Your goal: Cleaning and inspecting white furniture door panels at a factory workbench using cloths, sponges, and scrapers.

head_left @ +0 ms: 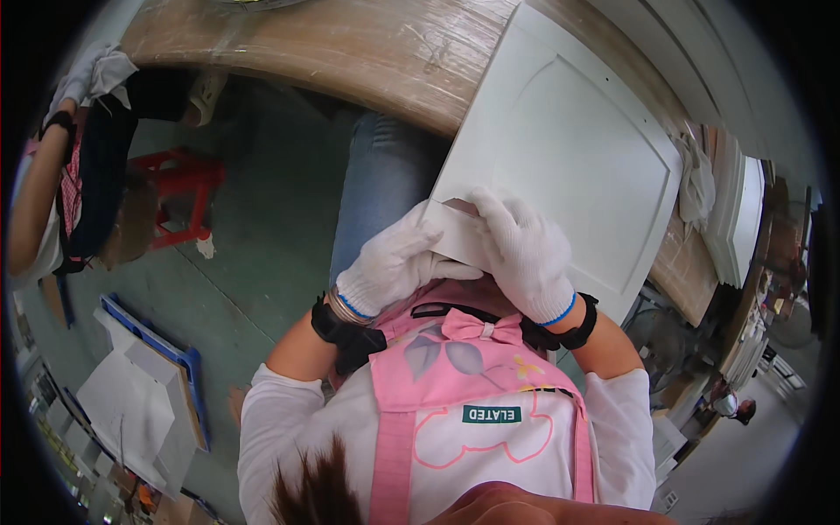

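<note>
In front of my waist, both hands hold a small stiff white sheet (461, 239) with a brownish patch at its upper edge; I cannot tell what kind of sheet it is. My left hand (389, 260), in a white knit glove, is closed on its left side. On the right side, the gloved fingers of my right hand (531, 254) are bent around the sheet and partly hide it. Just beyond them lies a large white cabinet door panel (569, 157) with a recessed, arched centre, resting on the worktable and jutting toward me.
The wrapped brown worktable (350, 39) curves across the far side. At far left another person's gloved hand (92, 74) holds a white cloth, near a red stool (179, 194). White panels (131, 398) are stacked at lower left; more panels (733, 210) stand at right beside a fan (656, 341).
</note>
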Demonstrator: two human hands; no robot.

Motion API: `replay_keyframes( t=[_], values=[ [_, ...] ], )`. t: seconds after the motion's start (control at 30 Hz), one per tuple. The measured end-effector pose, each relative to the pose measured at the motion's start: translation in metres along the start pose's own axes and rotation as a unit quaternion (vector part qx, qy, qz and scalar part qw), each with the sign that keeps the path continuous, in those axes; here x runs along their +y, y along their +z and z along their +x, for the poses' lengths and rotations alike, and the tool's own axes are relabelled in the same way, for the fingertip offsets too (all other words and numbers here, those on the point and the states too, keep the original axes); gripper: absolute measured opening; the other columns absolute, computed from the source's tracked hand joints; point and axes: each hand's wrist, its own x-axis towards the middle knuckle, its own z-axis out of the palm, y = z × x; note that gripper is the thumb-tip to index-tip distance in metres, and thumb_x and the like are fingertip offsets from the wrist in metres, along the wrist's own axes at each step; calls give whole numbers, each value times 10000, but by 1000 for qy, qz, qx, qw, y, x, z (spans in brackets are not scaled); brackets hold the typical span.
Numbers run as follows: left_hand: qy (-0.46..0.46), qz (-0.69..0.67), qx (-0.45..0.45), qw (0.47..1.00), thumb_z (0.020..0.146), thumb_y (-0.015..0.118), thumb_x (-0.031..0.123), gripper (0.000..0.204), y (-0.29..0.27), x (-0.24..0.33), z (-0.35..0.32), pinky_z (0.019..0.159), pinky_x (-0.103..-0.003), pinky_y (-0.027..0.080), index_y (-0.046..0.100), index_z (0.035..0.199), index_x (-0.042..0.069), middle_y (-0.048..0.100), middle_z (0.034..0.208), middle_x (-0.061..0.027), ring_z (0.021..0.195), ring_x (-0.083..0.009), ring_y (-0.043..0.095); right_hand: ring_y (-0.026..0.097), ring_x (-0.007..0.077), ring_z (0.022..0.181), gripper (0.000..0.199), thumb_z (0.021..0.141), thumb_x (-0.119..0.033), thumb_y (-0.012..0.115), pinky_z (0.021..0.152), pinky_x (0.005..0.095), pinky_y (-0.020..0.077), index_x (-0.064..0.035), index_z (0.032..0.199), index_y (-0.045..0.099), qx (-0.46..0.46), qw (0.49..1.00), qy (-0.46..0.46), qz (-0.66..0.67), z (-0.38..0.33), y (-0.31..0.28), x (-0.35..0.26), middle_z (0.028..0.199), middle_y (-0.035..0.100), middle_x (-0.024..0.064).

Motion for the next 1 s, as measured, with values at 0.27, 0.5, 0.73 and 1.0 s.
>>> replay_keyframes(
  t=[0.27,0.5,0.73,1.0],
  values=[
    [3,-8,-1,1000,1004,522,292,560,-1,0,2,1026,-498,486,300,1435,10,480,1370,-183,1263,-326,526,639,225,735,448,771,-113,619,594,350,517,-182,1212,579,-1,998,-13,-62,-1,5,-3,822,590,38],
    [-4,-28,-11,1000,1024,445,174,448,-1,0,1,1044,-490,468,324,1428,23,496,1365,-162,1251,-309,537,645,229,785,493,751,-96,612,658,334,530,-149,1240,578,23,999,-34,-17,-2,9,-1,873,617,32],
    [3,-1,4,1000,1013,496,269,533,-1,-2,2,1025,-496,488,307,1434,3,484,1366,-183,1259,-332,530,647,239,774,511,743,-72,603,649,353,531,-143,1248,578,36,999,-33,-5,-7,8,4,874,622,41],
    [7,0,2,1000,1014,497,276,545,0,-2,1,1032,-502,482,298,1440,-1,471,1383,-184,1268,-333,522,644,236,777,494,745,-90,605,643,349,525,-142,1235,579,15,999,-36,-11,-6,5,2,864,614,42]
  ],
)
